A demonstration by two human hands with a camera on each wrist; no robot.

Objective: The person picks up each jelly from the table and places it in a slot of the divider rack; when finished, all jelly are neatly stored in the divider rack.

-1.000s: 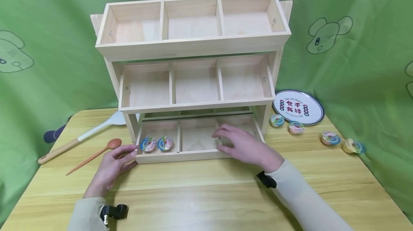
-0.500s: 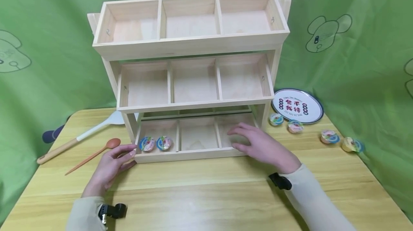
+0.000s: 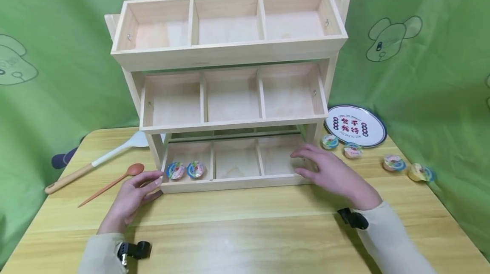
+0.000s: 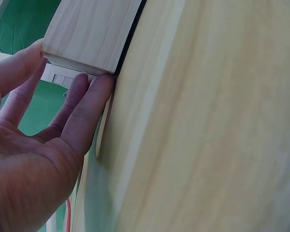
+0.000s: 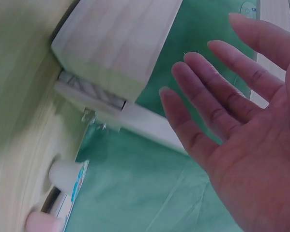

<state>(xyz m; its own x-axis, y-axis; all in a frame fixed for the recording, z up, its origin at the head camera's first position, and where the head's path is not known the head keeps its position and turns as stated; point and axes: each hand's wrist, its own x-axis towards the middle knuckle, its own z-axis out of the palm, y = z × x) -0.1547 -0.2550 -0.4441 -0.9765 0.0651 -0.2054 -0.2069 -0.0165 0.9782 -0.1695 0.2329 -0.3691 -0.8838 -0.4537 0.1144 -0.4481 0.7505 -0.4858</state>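
My left hand (image 3: 132,197) touches the front left corner of the bottom wooden tray (image 3: 233,184) with nearly straight fingers. In the left wrist view its fingertips (image 4: 103,83) lie against the tray's end. My right hand (image 3: 337,176) hovers by the tray's right compartment, holding nothing; in the right wrist view its fingers (image 5: 215,94) are spread and apart from the wood. Two jelly cups, one at the left (image 3: 175,171) and one beside it (image 3: 195,169), sit in the tray's left compartment.
Above stand a middle tray (image 3: 233,126) and a top tray (image 3: 229,54). To the right lie several jelly cups (image 3: 352,150) near a white plate (image 3: 356,126). A white spatula (image 3: 115,152) and an orange spoon (image 3: 134,169) lie at the left.
My right hand has moved rightward along the bottom tray, from the middle divider to the right end. The left hand stays at the left corner, and the jelly cups have not moved.
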